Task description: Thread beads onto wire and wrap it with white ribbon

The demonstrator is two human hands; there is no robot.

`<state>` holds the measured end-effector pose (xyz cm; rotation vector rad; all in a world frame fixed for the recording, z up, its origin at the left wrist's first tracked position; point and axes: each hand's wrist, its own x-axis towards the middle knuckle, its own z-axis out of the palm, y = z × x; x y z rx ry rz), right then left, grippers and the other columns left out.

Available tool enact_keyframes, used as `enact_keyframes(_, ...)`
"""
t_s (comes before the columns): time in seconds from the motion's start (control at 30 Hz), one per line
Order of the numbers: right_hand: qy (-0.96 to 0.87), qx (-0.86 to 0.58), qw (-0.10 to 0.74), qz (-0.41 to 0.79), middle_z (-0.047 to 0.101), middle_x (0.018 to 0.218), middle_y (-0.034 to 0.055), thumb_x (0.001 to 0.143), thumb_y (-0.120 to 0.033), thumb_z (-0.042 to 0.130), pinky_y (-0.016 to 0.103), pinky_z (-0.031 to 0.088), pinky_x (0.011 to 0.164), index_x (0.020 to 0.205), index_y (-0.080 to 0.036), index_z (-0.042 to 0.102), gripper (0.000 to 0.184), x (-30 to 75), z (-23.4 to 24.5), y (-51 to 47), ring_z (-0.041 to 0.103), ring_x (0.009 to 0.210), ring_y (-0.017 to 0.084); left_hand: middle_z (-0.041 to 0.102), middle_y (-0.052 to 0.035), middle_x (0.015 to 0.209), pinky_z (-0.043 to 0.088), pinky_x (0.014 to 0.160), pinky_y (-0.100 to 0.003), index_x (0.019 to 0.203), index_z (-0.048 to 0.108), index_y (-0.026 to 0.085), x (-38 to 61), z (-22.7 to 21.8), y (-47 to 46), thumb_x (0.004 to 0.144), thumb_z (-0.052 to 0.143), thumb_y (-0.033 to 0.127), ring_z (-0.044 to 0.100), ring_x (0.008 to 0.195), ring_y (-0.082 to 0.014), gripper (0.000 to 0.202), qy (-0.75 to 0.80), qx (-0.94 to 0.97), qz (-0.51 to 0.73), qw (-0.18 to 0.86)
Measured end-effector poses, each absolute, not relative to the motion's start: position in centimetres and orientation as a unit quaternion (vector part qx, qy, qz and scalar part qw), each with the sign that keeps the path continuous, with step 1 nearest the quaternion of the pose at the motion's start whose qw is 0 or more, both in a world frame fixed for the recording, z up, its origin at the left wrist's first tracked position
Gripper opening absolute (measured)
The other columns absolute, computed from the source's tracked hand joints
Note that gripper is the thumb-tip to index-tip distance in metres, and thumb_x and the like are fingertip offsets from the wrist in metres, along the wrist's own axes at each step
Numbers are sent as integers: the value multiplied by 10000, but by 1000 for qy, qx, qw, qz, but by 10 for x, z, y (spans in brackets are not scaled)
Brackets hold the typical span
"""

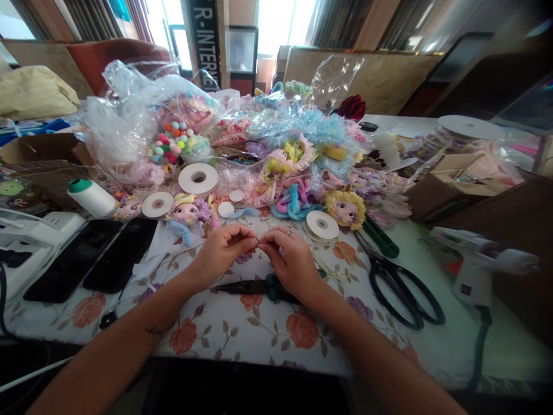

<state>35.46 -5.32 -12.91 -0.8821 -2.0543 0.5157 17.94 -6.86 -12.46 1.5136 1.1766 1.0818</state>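
Observation:
My left hand [227, 248] and my right hand [291, 256] meet fingertip to fingertip above the flowered tablecloth [194, 334]. Both are closed in a pinch, and whatever lies between the fingers is too small to make out. Beneath them lie long-nosed pliers [246, 286], their handles partly hidden by my right hand and wrist. Just beyond the hands are a ribbon spool [322, 225], a doll head with curly yellow hair [345, 210] and another doll head with purple and yellow hair [188, 210].
Black scissors [400, 288] and a hot glue gun [470, 268] lie to the right. Two phones [121, 253] and a white power strip [32, 242] sit at left, near a thread cone [91, 197]. Plastic bags [125, 115], pompoms and lace trims pile up behind. An open cardboard box [444, 187] stands right.

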Motion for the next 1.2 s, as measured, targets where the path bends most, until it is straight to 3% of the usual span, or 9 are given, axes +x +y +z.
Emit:
enact_keyframes(0.23, -793, -399, 382, 256, 561, 743, 17, 882, -205, 515, 252, 405, 607, 774, -184, 545, 114, 355, -125, -54, 522, 683, 138, 616, -9, 709, 459, 566, -202, 839, 638, 149, 180, -123, -69, 805, 634, 264, 550, 626, -97, 120, 475, 635, 441, 421)
enact_keyframes(0.43, -790, -396, 412, 223, 552, 759, 17, 891, -201, 498, 272, 411, 644, 764, -187, 528, 131, 355, -127, -54, 513, 702, 141, 619, -3, 735, 491, 595, -221, 856, 622, 154, 181, -127, -68, 761, 679, 254, 580, 648, -105, 149, 472, 589, 461, 466)
enact_keyframes(0.67, -799, -366, 445, 173, 562, 790, 41, 898, -179, 491, 295, 437, 687, 793, -187, 537, 115, 354, -128, -53, 523, 757, 164, 698, -60, 919, 516, 742, -281, 1006, 654, 157, 177, -129, -65, 738, 681, 213, 648, 836, -162, 275, 440, 535, 435, 575)
enact_keyframes(0.87, -818, -350, 434, 140, 588, 827, 51, 899, -179, 490, 309, 452, 732, 821, -196, 560, 106, 354, -132, -53, 552, 829, 183, 692, -68, 1088, 489, 903, -326, 1090, 676, 186, 178, -126, -65, 799, 595, 216, 616, 1050, -208, 304, 431, 567, 411, 570)
enact_keyframes(1.0, -822, -361, 416, 147, 595, 819, 54, 898, -192, 486, 310, 449, 724, 814, -195, 569, 118, 354, -131, -54, 555, 824, 185, 719, -66, 973, 524, 815, -297, 1038, 696, 182, 178, -129, -65, 822, 620, 363, 659, 899, -178, 292, 436, 560, 417, 568)
enact_keyframes(1.2, -814, -382, 398, 181, 591, 761, 40, 877, -200, 503, 289, 432, 668, 771, -189, 564, 122, 354, -129, -55, 547, 733, 164, 716, -50, 834, 513, 630, -246, 963, 710, 159, 178, -134, -66, 747, 716, 348, 637, 704, -149, 288, 464, 605, 418, 494)
